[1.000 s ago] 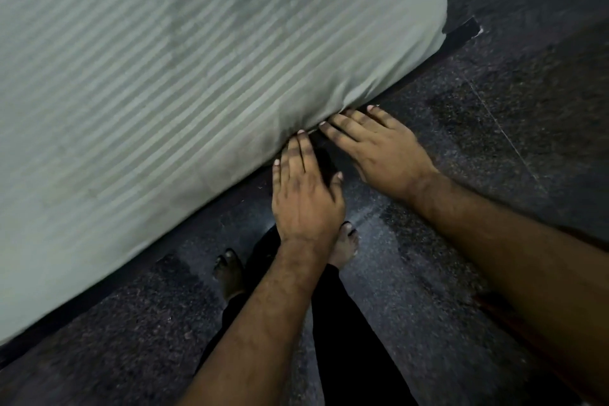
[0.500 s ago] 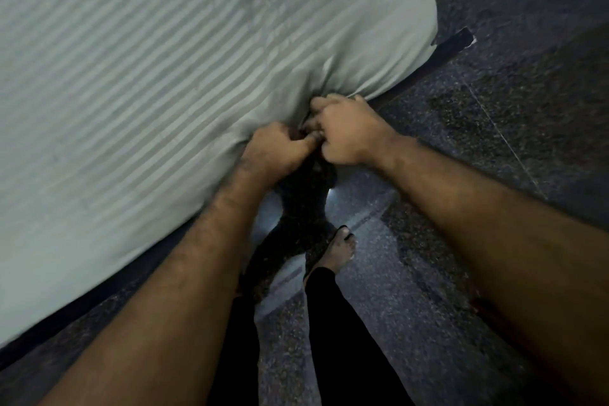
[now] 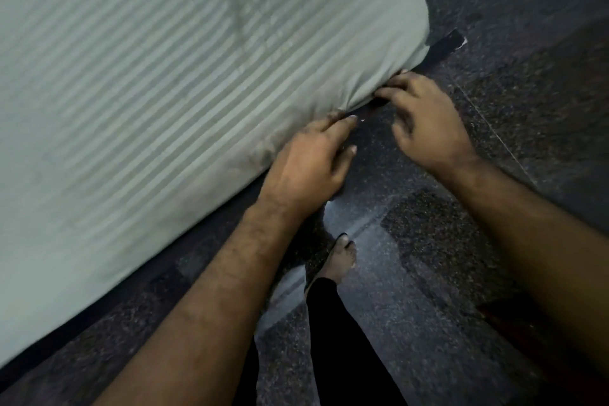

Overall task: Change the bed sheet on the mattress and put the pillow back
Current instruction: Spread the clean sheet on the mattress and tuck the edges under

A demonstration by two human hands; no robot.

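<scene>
We see the striped sheet covering the mattress at left; half a second ago both fists bunched its edge, now our left hand presses loosened fingers there, and our right hand has moved apart, fingers curled under its corner

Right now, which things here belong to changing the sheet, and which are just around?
Part of the job:
striped sheet
left hand
right hand
dark bed base

Just around:
speckled floor
bare foot
</scene>
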